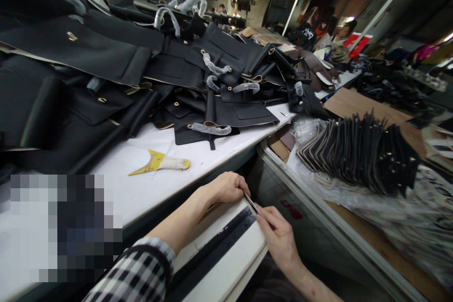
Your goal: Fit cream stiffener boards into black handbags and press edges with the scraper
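My left hand [228, 188] is closed, its thumb and fingertips pinching one end of a narrow dark strip with a pale edge [252, 203]. At the strip's near end, my right hand [278, 229] pinches it too. What kind of piece the strip is cannot be made out. Just beneath both hands lies a white board [230, 257] with a broad black band [212, 250] along it. To the left, on a white-topped table [208, 163], rests a yellow-and-white forked tool [159, 162]. My left forearm wears a black-and-white checked sleeve.
Black leather-like bag panels [184, 68] with gold hardware and wrapped handles pile across the table. At right, a bin [279, 163] holds a standing row of dark, pale-edged pieces [354, 153] and clear plastic. A brown board [364, 106] lies behind it. People appear in the background.
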A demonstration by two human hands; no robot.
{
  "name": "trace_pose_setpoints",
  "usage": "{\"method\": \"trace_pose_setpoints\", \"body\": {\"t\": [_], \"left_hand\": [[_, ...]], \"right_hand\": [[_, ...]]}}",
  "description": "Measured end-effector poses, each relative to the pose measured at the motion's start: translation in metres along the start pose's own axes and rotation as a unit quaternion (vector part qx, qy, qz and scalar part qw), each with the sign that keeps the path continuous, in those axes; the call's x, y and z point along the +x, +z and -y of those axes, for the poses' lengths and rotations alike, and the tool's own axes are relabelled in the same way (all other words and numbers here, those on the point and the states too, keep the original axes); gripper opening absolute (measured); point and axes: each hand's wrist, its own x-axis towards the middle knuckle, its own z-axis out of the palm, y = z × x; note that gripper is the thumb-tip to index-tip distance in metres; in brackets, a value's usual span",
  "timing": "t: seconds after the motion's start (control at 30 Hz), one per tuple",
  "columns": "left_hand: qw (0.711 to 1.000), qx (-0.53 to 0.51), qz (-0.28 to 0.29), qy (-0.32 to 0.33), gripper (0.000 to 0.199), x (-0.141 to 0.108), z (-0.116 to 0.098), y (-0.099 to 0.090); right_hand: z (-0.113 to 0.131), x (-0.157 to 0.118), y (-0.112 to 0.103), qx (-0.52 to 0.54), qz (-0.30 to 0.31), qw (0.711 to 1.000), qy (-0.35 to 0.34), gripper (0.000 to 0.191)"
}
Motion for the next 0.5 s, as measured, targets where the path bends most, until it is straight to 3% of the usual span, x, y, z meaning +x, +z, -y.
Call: {"method": "trace_pose_setpoints", "body": {"t": [0.17, 0.5], "left_hand": [[1.0, -0.016, -0.009, 0.014, 0.04, -0.004, 0.001, 0.001], [0.996, 0.026, -0.05, 0.071, 0.039, -0.008, -0.002, 0.009]], "right_hand": [[-0.002, -0.002, 0.001, -0.011, 0.004, 1.0, -0.014, 0.034], [0.012, -0.001, -0.001, -0.088, -0.004, 0.988, -0.124, 0.025]]}}
